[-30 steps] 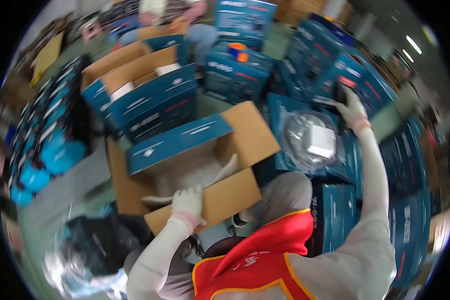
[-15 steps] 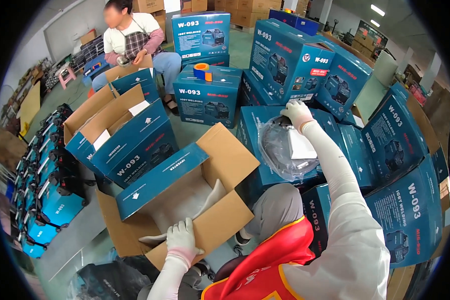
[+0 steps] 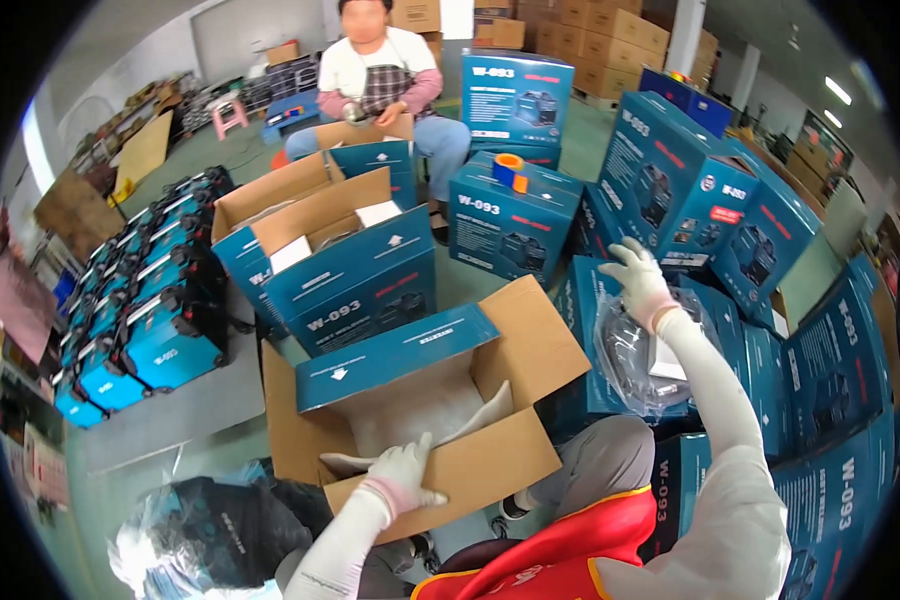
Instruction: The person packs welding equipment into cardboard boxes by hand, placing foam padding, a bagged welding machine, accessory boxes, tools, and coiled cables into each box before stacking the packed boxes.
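Note:
An open cardboard carton, blue-green outside and brown inside, stands before me with its flaps spread. Inside are pale foam sheets, one with its edge sticking up along the near side. My left hand, in a white glove, lies over the fold of the near flap, fingers stretched out and thumb apart. My right hand, also gloved, hovers with spread fingers at the far edge of a clear plastic bag of dark coiled cable. A white paper or card lies on the bag, which rests on a closed blue-green carton.
A seated person faces me beyond open packed cartons. An orange tape dispenser sits on a closed carton. More cartons are stacked at right. Blue machines line up at left; a plastic-wrapped dark bundle lies near left.
The view has swung left, shifting everything rightward in the picture. My right hand has lifted slightly, its fingers now spread. My left hand stays on the near flap, with its fingers straighter.

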A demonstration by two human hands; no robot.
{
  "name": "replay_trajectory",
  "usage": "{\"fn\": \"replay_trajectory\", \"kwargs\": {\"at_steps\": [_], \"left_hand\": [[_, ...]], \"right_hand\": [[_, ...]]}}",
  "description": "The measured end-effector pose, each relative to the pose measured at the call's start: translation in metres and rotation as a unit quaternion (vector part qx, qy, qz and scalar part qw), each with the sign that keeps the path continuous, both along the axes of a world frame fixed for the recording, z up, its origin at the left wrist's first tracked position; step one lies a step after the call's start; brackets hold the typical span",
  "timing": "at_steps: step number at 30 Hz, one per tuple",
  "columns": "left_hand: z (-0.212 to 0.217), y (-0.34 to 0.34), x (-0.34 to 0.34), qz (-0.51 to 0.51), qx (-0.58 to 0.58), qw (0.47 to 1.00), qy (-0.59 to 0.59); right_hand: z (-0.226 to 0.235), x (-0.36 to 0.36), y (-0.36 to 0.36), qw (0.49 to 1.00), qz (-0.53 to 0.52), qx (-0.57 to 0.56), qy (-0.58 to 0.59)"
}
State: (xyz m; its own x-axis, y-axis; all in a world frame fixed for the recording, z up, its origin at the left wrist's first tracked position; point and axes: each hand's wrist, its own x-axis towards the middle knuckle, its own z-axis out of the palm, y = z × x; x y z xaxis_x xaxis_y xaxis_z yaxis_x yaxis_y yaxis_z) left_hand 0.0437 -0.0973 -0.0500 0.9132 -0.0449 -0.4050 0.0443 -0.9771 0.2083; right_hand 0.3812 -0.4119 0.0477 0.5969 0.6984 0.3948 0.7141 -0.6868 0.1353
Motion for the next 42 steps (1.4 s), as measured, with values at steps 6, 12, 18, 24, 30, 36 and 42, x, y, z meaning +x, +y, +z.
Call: {"fn": "replay_trajectory", "kwargs": {"at_steps": [6,12,18,24,30,36,42], "left_hand": [[-0.021,0.055,-0.020,0.176,-0.076,0.980,-0.057],[0.016,0.075,-0.032,0.053,0.099,0.981,0.158],[0.002,0.071,-0.054,0.008,0.156,0.981,0.118],[-0.016,0.065,-0.062,0.068,0.144,0.986,0.042],[-0.026,0.054,-0.070,0.056,0.137,0.988,-0.036],[-0.036,0.046,-0.075,0.034,0.122,0.991,-0.043],[-0.025,0.031,-0.062,0.072,0.047,0.996,0.039]], "right_hand": [[-0.042,-0.148,0.134,0.844,0.416,0.009,0.340],[-0.111,-0.122,0.162,0.792,0.236,-0.345,0.444],[-0.109,-0.117,0.155,0.780,0.201,-0.407,0.431],[-0.113,-0.138,0.154,0.799,0.194,-0.433,0.369],[-0.105,-0.146,0.143,0.817,0.191,-0.433,0.330],[-0.103,-0.157,0.130,0.813,0.193,-0.436,0.333],[-0.131,-0.147,0.129,0.777,0.322,-0.217,0.495]]}}
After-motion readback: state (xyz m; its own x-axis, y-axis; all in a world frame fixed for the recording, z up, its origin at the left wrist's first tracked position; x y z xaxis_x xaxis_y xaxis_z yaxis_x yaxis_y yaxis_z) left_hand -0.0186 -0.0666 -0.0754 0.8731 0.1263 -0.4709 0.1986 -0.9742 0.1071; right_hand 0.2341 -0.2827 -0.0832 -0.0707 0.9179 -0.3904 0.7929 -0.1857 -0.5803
